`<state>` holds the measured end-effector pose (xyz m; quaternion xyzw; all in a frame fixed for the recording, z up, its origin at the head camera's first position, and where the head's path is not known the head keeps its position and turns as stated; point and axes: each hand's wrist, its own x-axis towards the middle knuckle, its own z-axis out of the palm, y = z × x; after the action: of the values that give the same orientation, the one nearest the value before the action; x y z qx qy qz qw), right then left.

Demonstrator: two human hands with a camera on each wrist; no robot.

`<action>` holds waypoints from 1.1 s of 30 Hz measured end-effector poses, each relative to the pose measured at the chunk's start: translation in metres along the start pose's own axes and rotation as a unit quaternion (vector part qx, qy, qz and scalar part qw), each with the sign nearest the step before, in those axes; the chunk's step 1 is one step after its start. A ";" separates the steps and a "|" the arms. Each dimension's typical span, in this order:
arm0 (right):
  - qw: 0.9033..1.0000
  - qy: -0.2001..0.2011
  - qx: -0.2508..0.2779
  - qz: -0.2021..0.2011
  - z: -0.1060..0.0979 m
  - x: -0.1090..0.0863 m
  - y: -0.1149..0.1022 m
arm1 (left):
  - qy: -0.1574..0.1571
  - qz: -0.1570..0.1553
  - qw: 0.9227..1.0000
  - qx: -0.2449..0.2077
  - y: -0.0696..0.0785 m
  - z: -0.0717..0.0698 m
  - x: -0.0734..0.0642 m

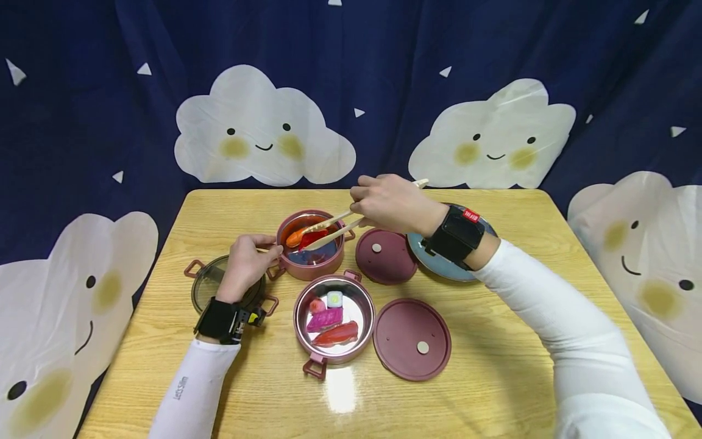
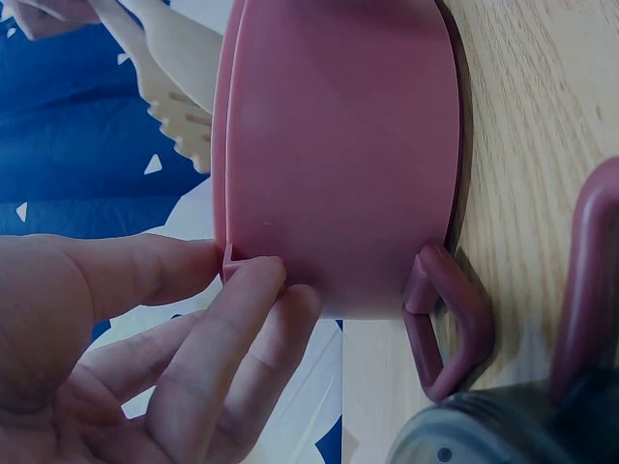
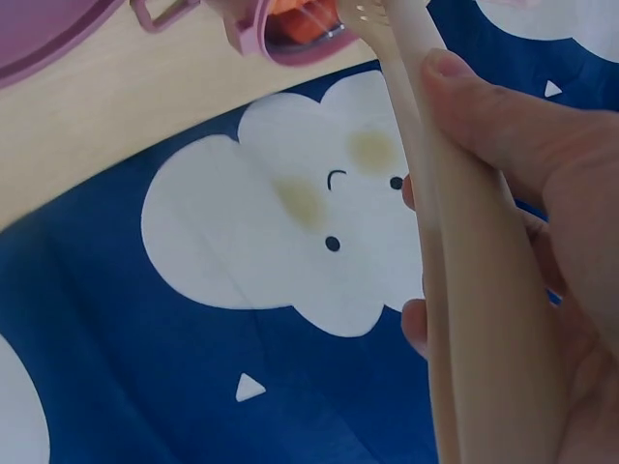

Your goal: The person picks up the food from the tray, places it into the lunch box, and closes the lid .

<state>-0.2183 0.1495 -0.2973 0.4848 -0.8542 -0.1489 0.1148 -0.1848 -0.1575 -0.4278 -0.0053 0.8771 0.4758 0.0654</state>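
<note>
Toward the bench's (image 1: 504,378) far right corner sits a blue plate (image 1: 439,263), a small maroon lid (image 1: 386,259) beside it. A larger lid (image 1: 411,335) lies nearer the near edge. By the left edge is a two-handled vessel (image 1: 206,285); cloud-printed navy cloth (image 1: 384,55) hangs behind.

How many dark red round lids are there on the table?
2. One lid lies beside the blue plate; the other lid lies right of the nearer open pot. No other shows, though some could be hidden.

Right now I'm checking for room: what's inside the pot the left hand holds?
An orange piece and a red piece show in the pot; anything beneath them or the tongs is covered.
</note>
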 end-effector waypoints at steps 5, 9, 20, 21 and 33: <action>1.000 -0.004 0.000 0.001 0.008 0.008 -0.006 | -0.001 0.001 1.000 -0.004 0.000 -0.001 0.000; 1.000 -0.003 0.008 -0.001 0.011 0.012 -0.010 | 0.001 0.004 1.000 0.000 0.001 -0.002 0.000; 1.000 -0.007 0.022 -0.004 0.019 0.025 -0.018 | 0.001 0.001 1.000 0.005 0.001 -0.001 0.000; 1.000 -0.006 0.024 -0.004 0.020 0.026 -0.019 | 0.002 0.002 1.000 0.007 0.001 -0.001 0.000; 1.000 0.008 0.025 -0.010 0.028 0.033 -0.020 | 0.010 0.015 1.000 0.010 0.000 -0.001 -0.001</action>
<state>-0.2293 0.1153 -0.3291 0.4975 -0.8517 -0.1246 0.1079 -0.1843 -0.1583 -0.4276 0.0039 0.8824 0.4679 0.0497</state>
